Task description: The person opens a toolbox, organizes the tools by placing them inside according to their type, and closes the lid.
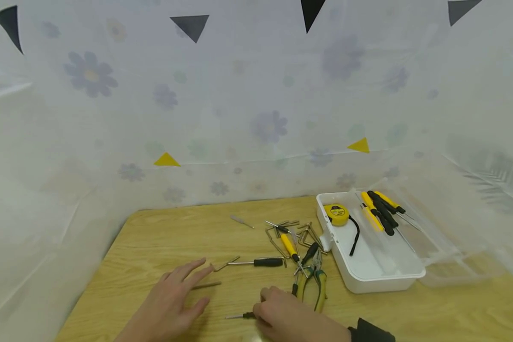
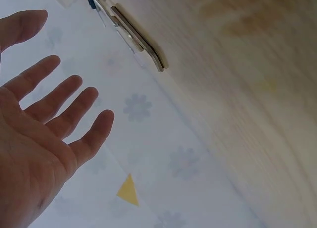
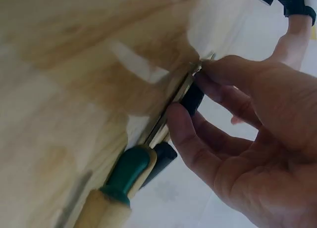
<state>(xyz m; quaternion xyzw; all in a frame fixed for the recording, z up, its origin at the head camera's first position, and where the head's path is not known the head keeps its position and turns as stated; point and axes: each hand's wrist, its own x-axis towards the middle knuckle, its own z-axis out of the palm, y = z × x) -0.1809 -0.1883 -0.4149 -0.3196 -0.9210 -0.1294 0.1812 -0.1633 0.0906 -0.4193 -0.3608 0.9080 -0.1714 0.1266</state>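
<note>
In the head view my left hand (image 1: 171, 299) hovers over the table with its fingers spread, holding nothing. An L-shaped hex key (image 1: 207, 285) lies under its fingers, and the left wrist view shows a hex key (image 2: 138, 37) beyond the fingertips. My right hand (image 1: 284, 313) is low over the table, left of the pliers (image 1: 320, 287). In the right wrist view its thumb and fingertips pinch a thin brass-coloured hex key (image 3: 161, 129). Directly behind lies a black-handled screwdriver (image 3: 193, 98), partly hidden by the fingers; its shaft (image 1: 235, 317) points left.
A white toolbox (image 1: 380, 285) with a clear lid stands at right, holding a yellow tape measure (image 1: 337, 214) and several screwdrivers (image 1: 382, 213). Loose hex keys (image 1: 309, 232), a yellow-handled screwdriver (image 1: 288, 247) and another black-handled screwdriver (image 1: 268, 262) lie on the table. A patterned curtain (image 1: 231, 95) surrounds it.
</note>
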